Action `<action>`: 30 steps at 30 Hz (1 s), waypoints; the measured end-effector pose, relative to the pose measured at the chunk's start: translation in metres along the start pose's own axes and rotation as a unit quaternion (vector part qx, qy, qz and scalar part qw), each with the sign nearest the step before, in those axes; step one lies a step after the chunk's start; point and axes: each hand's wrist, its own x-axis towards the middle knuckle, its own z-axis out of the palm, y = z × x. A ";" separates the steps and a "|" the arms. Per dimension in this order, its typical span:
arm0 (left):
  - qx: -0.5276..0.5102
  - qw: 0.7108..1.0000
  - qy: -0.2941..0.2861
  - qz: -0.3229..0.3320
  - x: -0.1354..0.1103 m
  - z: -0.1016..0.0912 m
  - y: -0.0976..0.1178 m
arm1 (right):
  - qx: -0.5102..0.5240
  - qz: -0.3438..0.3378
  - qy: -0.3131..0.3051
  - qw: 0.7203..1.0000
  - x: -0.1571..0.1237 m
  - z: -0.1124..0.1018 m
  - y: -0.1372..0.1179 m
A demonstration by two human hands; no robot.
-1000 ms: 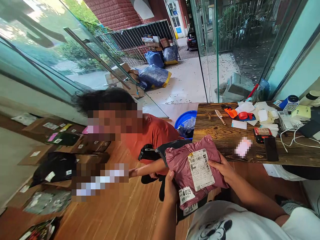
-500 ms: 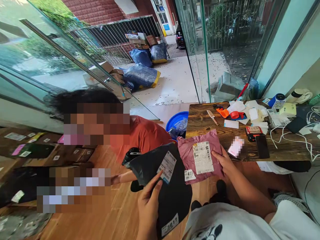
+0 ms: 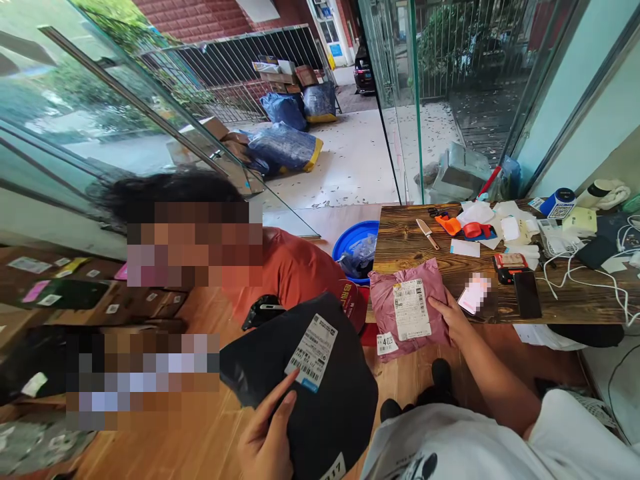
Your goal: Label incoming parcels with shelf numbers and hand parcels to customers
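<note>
My left hand [image 3: 267, 437] grips a black plastic parcel [image 3: 320, 393] with a white barcode label, thumb on the label's lower edge. My right hand [image 3: 453, 317] holds the right side of a mauve plastic parcel [image 3: 407, 307] with a white shipping label; the parcel rests on the front edge of the dark wooden table [image 3: 415, 250] and partly overhangs it. A person in a rust-red shirt [image 3: 293, 270] crouches just beyond the black parcel, one arm stretched toward the floor.
On the table lie a small knife [image 3: 427, 233], orange and red tape tools [image 3: 467, 229], papers, a dark phone [image 3: 527, 293], white cables [image 3: 585, 273]. A blue basin [image 3: 353, 240] stands by the table's left end. Boxes and parcels [image 3: 85, 300] crowd the floor at left; glass doors behind.
The two parcels, held stacked a second ago, have been separated. My left hand has carried the black one down and left; my right hand has brought the mauve one onto the table edge.
</note>
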 end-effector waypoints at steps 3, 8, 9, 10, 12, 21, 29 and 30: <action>0.008 1.000 0.005 -0.009 0.000 -0.001 0.001 | 0.010 0.007 -0.005 1.000 -0.001 0.000 -0.001; -0.002 1.000 -0.010 -0.003 0.000 -0.004 0.002 | 0.018 -0.001 -0.005 1.000 -0.004 0.005 -0.006; -0.002 1.000 -0.015 0.004 0.000 -0.004 0.002 | 0.018 -0.005 -0.003 1.000 -0.005 0.006 -0.008; -0.002 1.000 -0.015 0.009 0.000 -0.004 0.002 | 0.018 -0.006 -0.001 1.000 -0.006 0.007 -0.009; -0.001 1.000 -0.010 0.008 -0.001 -0.003 0.002 | 0.017 -0.008 0.006 1.000 -0.007 0.009 -0.011; 0.031 0.999 -0.012 0.004 -0.002 -0.010 -0.001 | 0.037 -0.011 0.009 0.999 -0.008 0.008 -0.008; 0.136 0.970 -0.154 0.128 -0.002 0.040 -0.019 | 0.077 0.001 0.004 0.997 -0.013 0.023 -0.003; 0.141 0.966 -0.170 0.134 -0.001 0.049 -0.020 | 0.084 0.004 0.002 0.996 -0.014 0.027 -0.003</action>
